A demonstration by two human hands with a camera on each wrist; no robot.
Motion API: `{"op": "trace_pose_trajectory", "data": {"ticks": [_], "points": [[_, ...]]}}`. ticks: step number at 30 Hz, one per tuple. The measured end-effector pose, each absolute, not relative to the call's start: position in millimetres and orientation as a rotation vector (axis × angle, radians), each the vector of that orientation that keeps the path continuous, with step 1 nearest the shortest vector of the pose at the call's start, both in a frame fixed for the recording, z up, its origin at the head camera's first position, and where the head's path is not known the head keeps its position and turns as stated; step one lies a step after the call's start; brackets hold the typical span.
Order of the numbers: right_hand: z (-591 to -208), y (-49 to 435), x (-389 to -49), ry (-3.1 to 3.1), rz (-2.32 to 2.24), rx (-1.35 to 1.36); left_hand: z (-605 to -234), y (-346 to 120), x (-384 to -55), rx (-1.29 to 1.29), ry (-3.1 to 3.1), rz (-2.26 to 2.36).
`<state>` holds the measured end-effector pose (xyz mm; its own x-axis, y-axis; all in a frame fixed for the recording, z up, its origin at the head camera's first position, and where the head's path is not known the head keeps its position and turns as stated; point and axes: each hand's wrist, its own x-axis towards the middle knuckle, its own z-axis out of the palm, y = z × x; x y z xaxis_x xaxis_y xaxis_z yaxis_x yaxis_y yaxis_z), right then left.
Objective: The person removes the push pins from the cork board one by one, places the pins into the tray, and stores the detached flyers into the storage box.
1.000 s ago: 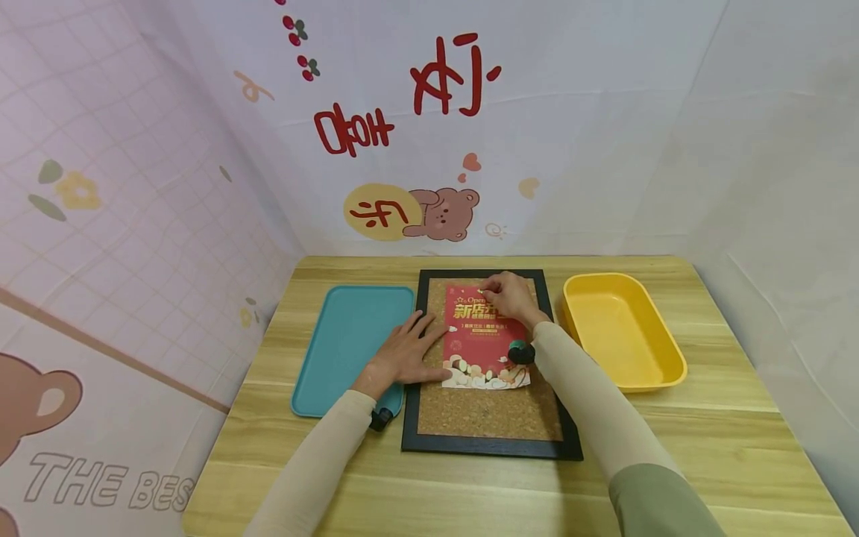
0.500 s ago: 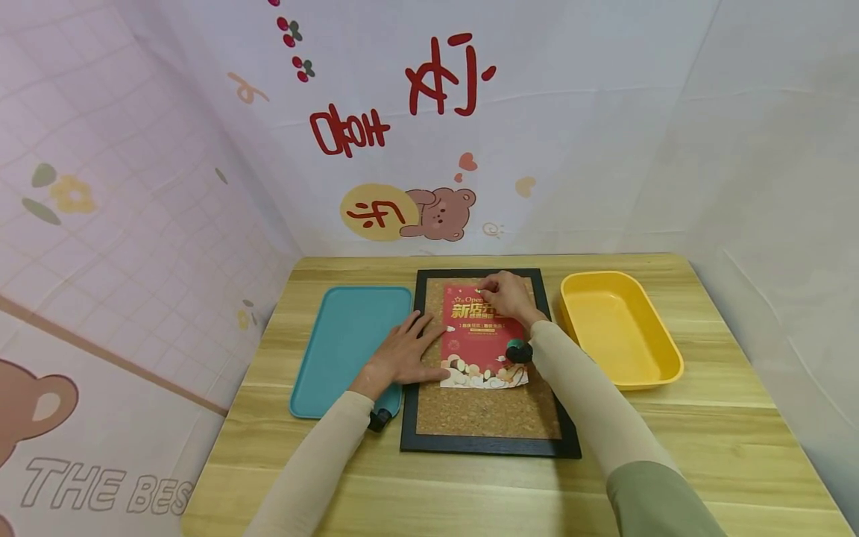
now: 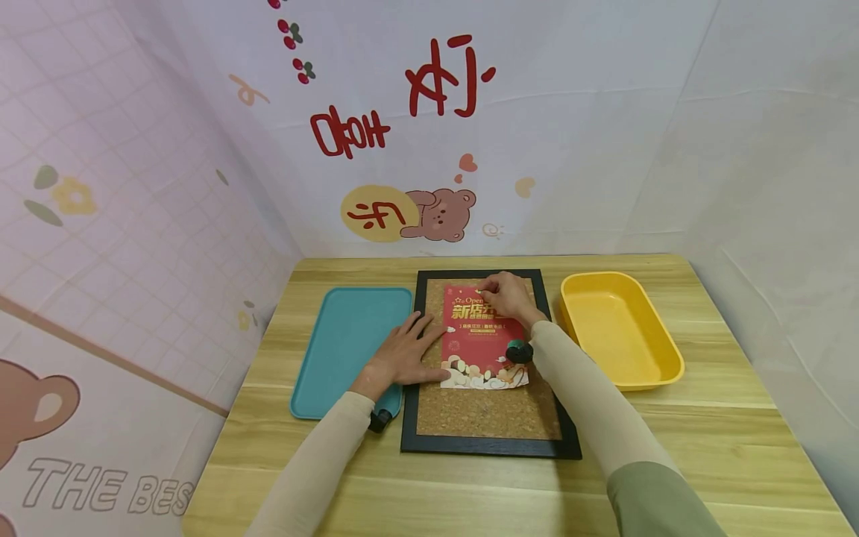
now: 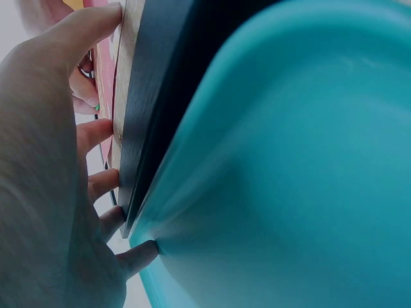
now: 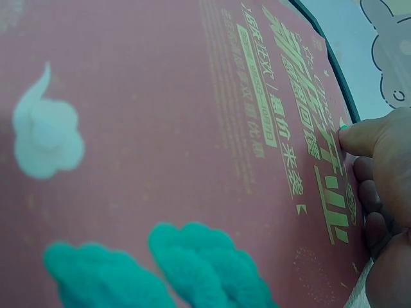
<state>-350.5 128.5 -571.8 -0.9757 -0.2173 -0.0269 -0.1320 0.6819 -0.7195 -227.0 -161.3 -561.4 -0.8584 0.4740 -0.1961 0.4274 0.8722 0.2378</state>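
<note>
A red poster with gold lettering lies on a black-framed corkboard. My left hand rests with spread fingers on the board's left side, the thumb on the poster's lower left edge. In the left wrist view the left hand has one fingertip at the tray's edge. At the poster's top middle, my right hand pinches a small green push pin, mostly hidden by the fingertips. Whether the pin's point is in the cork cannot be seen. The right forearm covers part of the poster's right side.
A teal tray stands close along the board's left side. To the right is a yellow bin with raised walls, partly behind the right forearm. Everything sits on a wooden table with a printed white wall cloth behind it.
</note>
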Motion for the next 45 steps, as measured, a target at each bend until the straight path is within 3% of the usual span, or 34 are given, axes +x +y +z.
{"op": "trace_pose_trajectory", "data": {"ticks": [45], "points": [[-571.4,135.5,-352.5,2.787,-1.157,-0.369,-556.8,-161.5,-225.0,0.695,2.795,0.307]]}}
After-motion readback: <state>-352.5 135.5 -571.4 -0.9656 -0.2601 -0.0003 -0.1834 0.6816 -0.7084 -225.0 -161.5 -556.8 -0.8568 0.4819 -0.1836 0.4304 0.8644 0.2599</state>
